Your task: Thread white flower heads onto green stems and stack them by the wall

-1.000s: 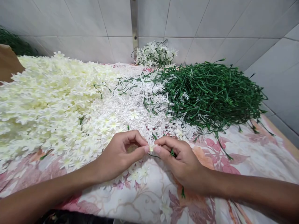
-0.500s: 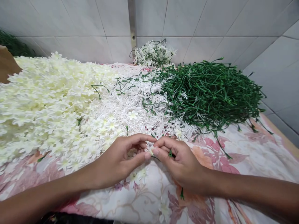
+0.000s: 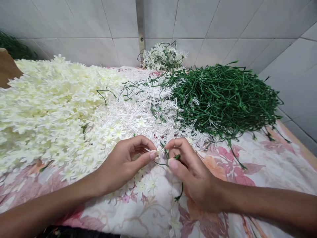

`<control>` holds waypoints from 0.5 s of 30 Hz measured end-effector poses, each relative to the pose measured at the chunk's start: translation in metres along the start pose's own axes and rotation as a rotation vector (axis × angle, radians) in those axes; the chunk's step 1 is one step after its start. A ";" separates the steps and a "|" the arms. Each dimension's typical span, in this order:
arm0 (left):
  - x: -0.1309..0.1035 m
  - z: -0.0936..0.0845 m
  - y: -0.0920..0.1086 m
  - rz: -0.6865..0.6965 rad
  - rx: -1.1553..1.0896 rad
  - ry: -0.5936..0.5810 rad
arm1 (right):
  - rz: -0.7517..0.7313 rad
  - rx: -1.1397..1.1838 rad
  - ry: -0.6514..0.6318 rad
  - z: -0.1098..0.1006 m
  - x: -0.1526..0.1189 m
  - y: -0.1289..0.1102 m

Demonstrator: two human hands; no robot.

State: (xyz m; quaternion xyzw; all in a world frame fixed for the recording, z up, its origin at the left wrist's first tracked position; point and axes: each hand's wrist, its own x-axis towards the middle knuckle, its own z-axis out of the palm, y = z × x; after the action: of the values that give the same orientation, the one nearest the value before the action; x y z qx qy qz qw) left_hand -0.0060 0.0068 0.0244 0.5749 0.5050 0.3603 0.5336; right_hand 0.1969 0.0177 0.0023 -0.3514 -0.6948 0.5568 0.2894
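My left hand (image 3: 125,167) pinches a small white artificial flower (image 3: 158,151) between thumb and forefinger. Close on its right, my right hand (image 3: 195,177) has its fingers curled round a thin green plastic stem (image 3: 181,192). One branch of the stem reaches across toward the flower, another hangs below the palm, and a green tip pokes out between thumb and fingers. My right thumb and forefinger are a little apart near the flower. Whether flower and stem are joined is too small to tell. Loose white petals (image 3: 146,186) lie on the cloth below.
A big heap of cream-white flowers (image 3: 49,105) spreads over the left. White stamen pieces (image 3: 138,107) lie in the middle, and a pile of green stems (image 3: 228,96) on the right. Assembled flower sprigs (image 3: 162,56) rest by the tiled wall (image 3: 208,19). Floral cloth (image 3: 272,175) covers the table.
My right thumb and forefinger have drawn back from the flower, which my left fingers still pinch. The hanging stem branch has swung to the left.
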 end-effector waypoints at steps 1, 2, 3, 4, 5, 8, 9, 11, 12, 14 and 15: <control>0.001 0.000 0.000 -0.002 -0.015 0.011 | -0.024 -0.005 0.005 0.000 0.000 0.001; 0.001 0.000 0.001 -0.002 -0.023 0.024 | -0.036 -0.015 0.009 0.000 0.000 0.001; 0.002 0.000 0.001 -0.003 -0.027 0.036 | -0.039 -0.037 0.013 0.000 0.000 0.001; 0.002 0.000 0.001 -0.003 -0.034 0.042 | -0.038 -0.068 0.022 0.000 0.001 0.001; 0.002 -0.001 0.002 -0.006 -0.046 0.042 | -0.035 -0.103 0.036 0.000 0.002 0.001; 0.002 -0.002 0.002 -0.020 -0.103 0.034 | -0.032 -0.162 0.076 0.000 0.007 -0.001; 0.002 -0.002 0.001 -0.027 -0.119 0.029 | -0.028 -0.159 0.068 0.000 0.008 -0.001; 0.001 -0.003 0.001 -0.036 -0.148 0.019 | -0.016 -0.144 0.028 0.000 0.009 -0.002; 0.001 -0.003 0.001 -0.039 -0.163 0.011 | -0.016 -0.142 0.007 -0.001 0.010 -0.002; 0.001 -0.003 0.000 -0.042 -0.194 -0.006 | -0.019 -0.152 -0.016 -0.001 0.010 -0.003; 0.001 -0.003 0.000 -0.040 -0.205 -0.012 | -0.021 -0.158 -0.017 -0.001 0.010 -0.003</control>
State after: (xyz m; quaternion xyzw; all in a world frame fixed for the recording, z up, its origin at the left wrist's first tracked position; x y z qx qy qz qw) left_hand -0.0082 0.0083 0.0251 0.5092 0.4735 0.3961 0.5996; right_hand 0.1917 0.0261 0.0057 -0.3611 -0.7426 0.5002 0.2606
